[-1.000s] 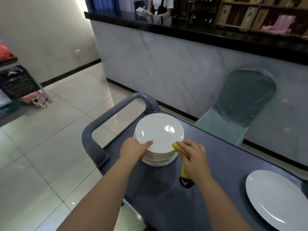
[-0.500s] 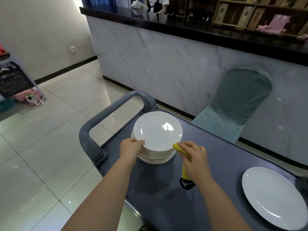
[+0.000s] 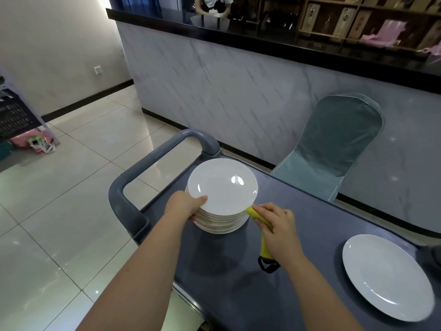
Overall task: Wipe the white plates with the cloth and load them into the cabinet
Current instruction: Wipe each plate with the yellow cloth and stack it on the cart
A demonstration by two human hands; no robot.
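Note:
A stack of several white plates [image 3: 223, 187] stands on the dark grey cart top [image 3: 229, 263], near the cart's handle end. My left hand [image 3: 185, 206] grips the near-left rim of the stack, thumb on the top plate and fingers curled under the edge. My right hand [image 3: 278, 229] holds a rolled yellow cloth [image 3: 263, 243] beside the stack's right side, with the cloth's tip against the plates' edge. A black loop hangs from the cloth's lower end. One larger white plate [image 3: 386, 277] lies alone at the cart's right end.
The cart's grey handle [image 3: 133, 185] curves up at the left. A chair with a teal cover [image 3: 334, 144] stands behind the cart against a marble-fronted bar counter [image 3: 238, 84]. A person [image 3: 213, 4] stands behind the bar. Tiled floor [image 3: 59, 199] lies to the left.
My left thumb has come back onto the top plate's rim after slipping to the side. My right hand keeps the cloth at the stack's edge. The view shifted slightly.

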